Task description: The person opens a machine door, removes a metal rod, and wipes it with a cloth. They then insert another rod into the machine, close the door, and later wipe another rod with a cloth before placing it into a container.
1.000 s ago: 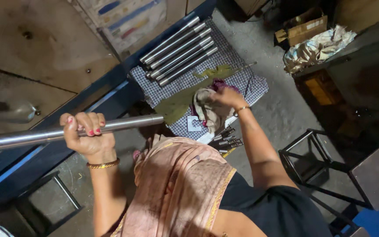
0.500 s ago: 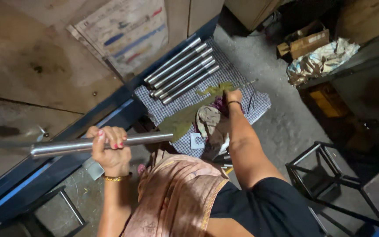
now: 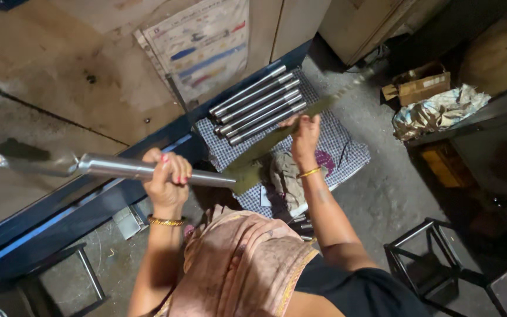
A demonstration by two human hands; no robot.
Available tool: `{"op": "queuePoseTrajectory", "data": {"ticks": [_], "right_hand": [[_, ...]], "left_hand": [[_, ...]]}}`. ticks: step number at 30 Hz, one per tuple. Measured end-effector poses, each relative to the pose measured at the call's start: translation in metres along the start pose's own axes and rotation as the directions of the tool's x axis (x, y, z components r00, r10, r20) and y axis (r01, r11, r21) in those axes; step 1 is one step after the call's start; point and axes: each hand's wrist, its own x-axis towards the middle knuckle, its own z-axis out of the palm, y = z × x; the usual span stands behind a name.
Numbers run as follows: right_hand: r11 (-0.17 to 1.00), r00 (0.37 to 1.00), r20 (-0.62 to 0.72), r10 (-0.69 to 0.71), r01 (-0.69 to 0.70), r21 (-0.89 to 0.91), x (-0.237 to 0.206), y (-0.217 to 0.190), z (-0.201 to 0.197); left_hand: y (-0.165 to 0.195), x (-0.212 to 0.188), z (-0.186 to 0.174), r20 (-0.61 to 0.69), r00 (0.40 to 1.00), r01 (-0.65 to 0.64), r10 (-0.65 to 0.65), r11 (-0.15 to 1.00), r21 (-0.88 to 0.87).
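Observation:
My left hand point(image 3: 167, 175) grips a long shiny steel rod point(image 3: 118, 169) near its middle and holds it level above the floor. My right hand point(image 3: 304, 132) holds a long olive-green cloth strip point(image 3: 277, 138), stretched from the rod's right end up toward the right. Below the strip, several similar steel rods point(image 3: 258, 105) lie side by side on a blue-and-white checked cloth point(image 3: 341, 154) on the floor. A crumpled beige rag point(image 3: 286, 176) lies on that cloth near my right forearm.
A blue-framed metal cabinet point(image 3: 89, 199) with a paper poster point(image 3: 198, 47) stands at left. A cardboard box point(image 3: 416, 85) and crumpled paper point(image 3: 435, 111) sit at the far right. A black metal stool frame point(image 3: 423, 258) stands at lower right, another frame point(image 3: 60, 276) at lower left.
My right hand has lifted off the checked cloth, pulling the green strip up taut. My left hand has raised the rod and shifted it to the right.

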Motion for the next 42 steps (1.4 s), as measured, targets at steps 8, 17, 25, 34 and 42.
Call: {"op": "queuePoseTrajectory", "data": {"ticks": [8, 17, 25, 34, 42], "right_hand": [[0.985, 0.909, 0.415, 0.021, 0.052, -0.162, -0.064, 0.011, 0.084], [0.878, 0.598, 0.784, 0.166, 0.271, -0.393, -0.066, -0.010, 0.145], [0.968, 0.736, 0.639, 0.223, -0.091, -0.233, -0.069, -0.017, 0.200], [0.754, 0.663, 0.613, 0.430, 0.110, -0.647, -0.099, 0.071, 0.127], [0.312, 0.654, 0.446, 0.611, 0.319, -0.895, -0.117, 0.060, 0.104]], "left_hand": [[0.001, 0.002, 0.048, 0.129, 0.989, 0.031, -0.074, 0.950, 0.311], [0.051, 0.014, 0.088, 0.178, 0.979, -0.190, 0.099, 0.753, 0.630], [0.059, 0.002, 0.071, 0.148, 0.980, -0.196, 0.131, 0.735, 0.650], [0.071, -0.012, 0.040, -0.018, 0.995, -0.068, 0.101, 0.779, 0.623], [0.091, -0.046, 0.003, -0.123, 0.958, -0.162, 0.259, 0.843, 0.513]]}}
